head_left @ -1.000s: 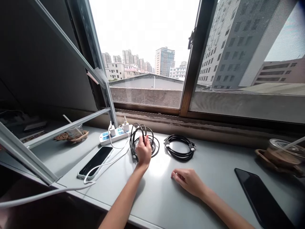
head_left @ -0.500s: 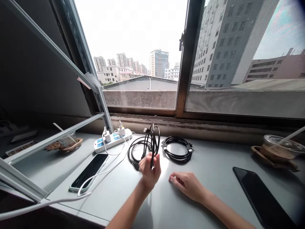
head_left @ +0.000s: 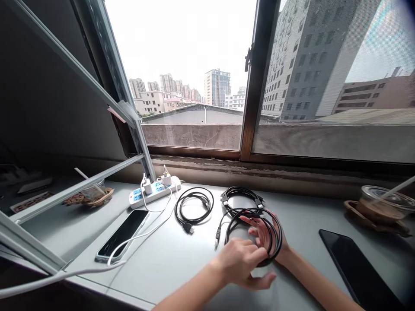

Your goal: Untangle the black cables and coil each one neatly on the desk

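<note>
A coiled black cable is held by my right hand, which reaches up through and round the coil with its fingers partly curled. One end of this cable hangs out to the left and finishes in a plug. My left hand is in front of the coil's lower part, thumb stretched away from its fingers; whether it touches the cable is partly hidden. Just behind the held coil lies a second coiled black cable with metal-tipped plugs. To the left, another black cable lies looped on the desk.
A white power strip with chargers stands near the window. In front of it lies a phone, crossed by a white cable. At the right are a dark phone and a lidded cup. A metal frame rises at left.
My left hand has brought the cable coil rightward and down from above the left looped cable. My right hand has risen into the coil, and the left hand's grip has loosened.
</note>
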Motion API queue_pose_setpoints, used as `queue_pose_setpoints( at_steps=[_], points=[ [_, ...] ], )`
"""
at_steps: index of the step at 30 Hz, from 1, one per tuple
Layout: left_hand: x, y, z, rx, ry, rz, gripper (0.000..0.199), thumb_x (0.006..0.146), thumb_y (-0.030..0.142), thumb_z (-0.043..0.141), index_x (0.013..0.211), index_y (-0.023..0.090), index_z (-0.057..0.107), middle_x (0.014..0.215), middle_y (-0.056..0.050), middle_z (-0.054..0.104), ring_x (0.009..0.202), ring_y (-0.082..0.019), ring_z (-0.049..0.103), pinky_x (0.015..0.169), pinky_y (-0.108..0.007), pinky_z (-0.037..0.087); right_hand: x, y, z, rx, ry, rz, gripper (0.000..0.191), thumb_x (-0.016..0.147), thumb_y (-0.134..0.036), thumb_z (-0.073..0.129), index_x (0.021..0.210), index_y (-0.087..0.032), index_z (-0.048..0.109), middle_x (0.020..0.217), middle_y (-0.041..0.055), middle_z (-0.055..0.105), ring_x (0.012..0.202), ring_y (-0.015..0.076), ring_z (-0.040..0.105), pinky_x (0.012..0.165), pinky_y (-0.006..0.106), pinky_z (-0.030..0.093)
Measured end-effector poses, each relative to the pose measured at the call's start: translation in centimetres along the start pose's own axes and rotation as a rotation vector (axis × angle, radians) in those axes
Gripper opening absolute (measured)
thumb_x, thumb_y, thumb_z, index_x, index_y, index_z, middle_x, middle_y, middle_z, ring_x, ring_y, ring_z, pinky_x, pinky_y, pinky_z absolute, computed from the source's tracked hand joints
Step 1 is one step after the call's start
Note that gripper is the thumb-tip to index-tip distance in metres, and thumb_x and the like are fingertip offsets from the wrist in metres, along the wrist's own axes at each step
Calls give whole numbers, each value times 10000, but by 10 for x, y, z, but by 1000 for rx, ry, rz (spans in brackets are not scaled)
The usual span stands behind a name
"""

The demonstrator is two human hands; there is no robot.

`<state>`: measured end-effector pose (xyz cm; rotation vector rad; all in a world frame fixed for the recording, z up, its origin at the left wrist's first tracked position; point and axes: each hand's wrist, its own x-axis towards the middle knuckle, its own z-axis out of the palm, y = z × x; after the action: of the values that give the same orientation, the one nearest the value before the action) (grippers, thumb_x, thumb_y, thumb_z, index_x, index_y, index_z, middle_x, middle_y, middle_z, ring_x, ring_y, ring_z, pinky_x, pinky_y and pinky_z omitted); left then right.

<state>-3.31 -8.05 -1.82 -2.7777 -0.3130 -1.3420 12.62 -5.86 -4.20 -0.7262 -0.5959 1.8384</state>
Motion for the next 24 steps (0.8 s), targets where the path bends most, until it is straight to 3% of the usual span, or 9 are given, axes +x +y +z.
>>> queue_pose_setpoints(
  at_steps=[3, 6, 11, 15, 17, 22, 24],
  points=[
    [-5, 0, 2, -77, -10, -26, 281, 812, 382, 372, 606, 201, 432, 464, 16, 476, 418, -113, 418, 405, -263, 333, -2, -4, 1, 3, -29, 22, 562, 850, -532, 295, 907, -132, 685, 926, 129, 666, 568, 132, 568, 375, 190, 430],
    [-10, -2, 7, -55, -41, -52, 245, 788, 307, 411, 568, 199, 425, 466, 15, 484, 419, -109, 419, 426, -256, 342, -4, -5, 4, -35, -68, 31, 435, 811, -454, 391, 865, -130, 676, 708, 87, 644, 525, 144, 556, 356, 196, 428],
    [-15, -9, 15, 9, -116, -41, 294, 797, 262, 424, 512, 192, 402, 442, 19, 459, 408, -101, 395, 441, -248, 332, -3, 2, 7, -104, -46, 6, 247, 759, -320, 562, 874, -127, 667, 799, 57, 655, 510, 107, 550, 406, 192, 470],
    [-12, -18, 5, 93, -91, -92, 369, 846, 275, 339, 497, 189, 420, 450, -6, 478, 430, -116, 410, 464, -269, 308, -3, 3, 7, -71, 0, -8, 180, 725, -225, 623, 871, -129, 669, 724, 21, 627, 481, 67, 499, 419, 149, 450],
    [-10, -20, -6, 83, -52, -219, 445, 885, 302, 272, 496, 181, 452, 466, -25, 506, 453, -124, 435, 491, -272, 315, -8, -2, 10, -63, -16, -21, 236, 723, -214, 647, 947, -141, 668, 732, 13, 620, 487, 56, 484, 418, 133, 437],
    [8, -15, -45, -302, 34, -910, 660, 915, 524, 166, 657, 145, 641, 509, -45, 584, 525, -156, 548, 607, -290, 396, -33, -26, 42, -108, -200, -57, 396, 802, -431, 616, 1137, -221, 630, 799, 11, 599, 525, 63, 523, 370, 124, 388],
    [25, -10, -65, -495, 18, -1075, 724, 890, 596, 149, 754, 122, 679, 572, -68, 630, 603, -186, 595, 656, -312, 414, -42, -36, 63, -268, -266, -44, 454, 834, -527, 532, 1170, -235, 617, 790, 20, 580, 569, 114, 584, 334, 149, 371]
  ],
)
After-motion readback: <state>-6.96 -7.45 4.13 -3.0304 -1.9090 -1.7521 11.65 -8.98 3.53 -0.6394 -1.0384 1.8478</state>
